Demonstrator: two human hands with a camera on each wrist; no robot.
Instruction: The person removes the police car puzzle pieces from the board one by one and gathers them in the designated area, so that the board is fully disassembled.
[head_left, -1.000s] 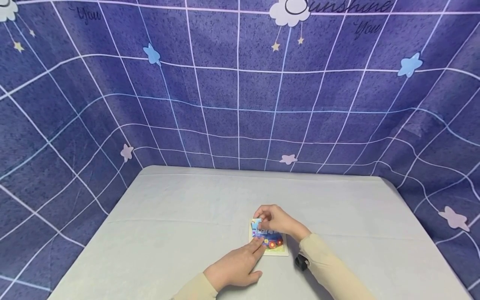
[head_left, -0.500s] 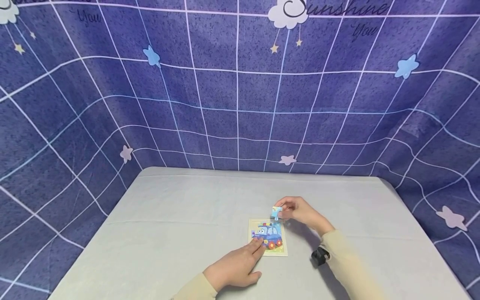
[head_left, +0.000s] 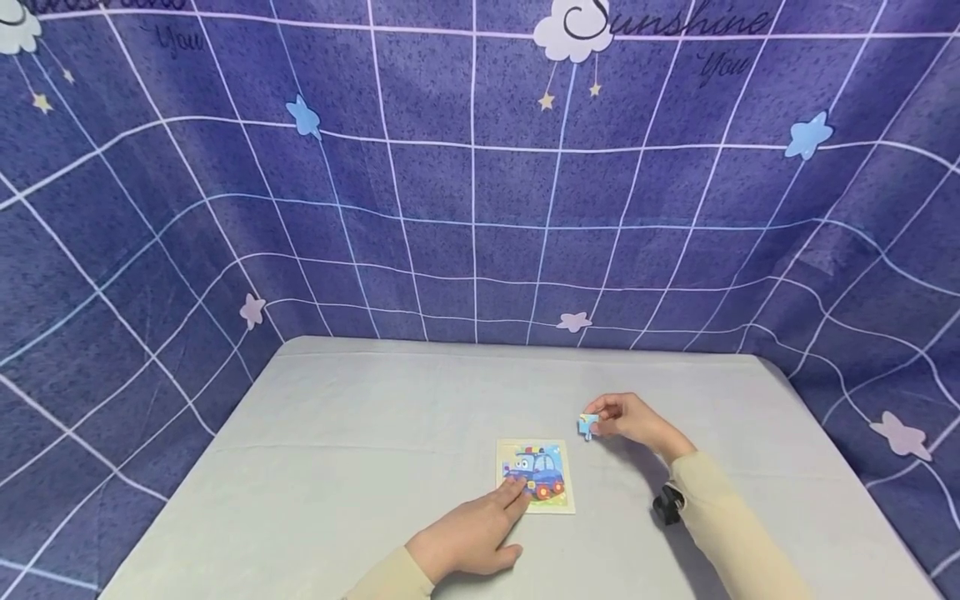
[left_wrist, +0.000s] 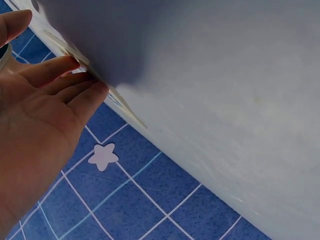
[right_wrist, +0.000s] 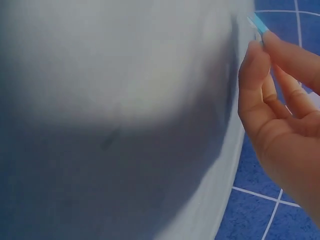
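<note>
A jigsaw puzzle [head_left: 551, 475] with a blue cartoon police car lies flat in its pale-edged tray [head_left: 567, 505] on the table. The fingers of my left hand [head_left: 476, 529] are stretched out and rest on the puzzle's lower left part; in the left wrist view they touch the thin board [left_wrist: 131, 116]. Up and to the right of the tray, my right hand [head_left: 630, 421] pinches a light-blue puzzle piece [head_left: 587, 424] between thumb and fingers. The right wrist view shows only this piece's edge [right_wrist: 258, 22] beyond the fingertips. The puzzle's upper left corner shows bare tray.
A white cloth covers the table [head_left: 360, 417]. Behind it and at both sides hangs a blue curtain [head_left: 420, 192] with a grid, stars and clouds. A small black device [head_left: 666, 505] is on my right wrist.
My right hand has lifted the light-blue piece from the puzzle's upper left area and carried it to the right, off the tray. My left hand has stayed in place.
</note>
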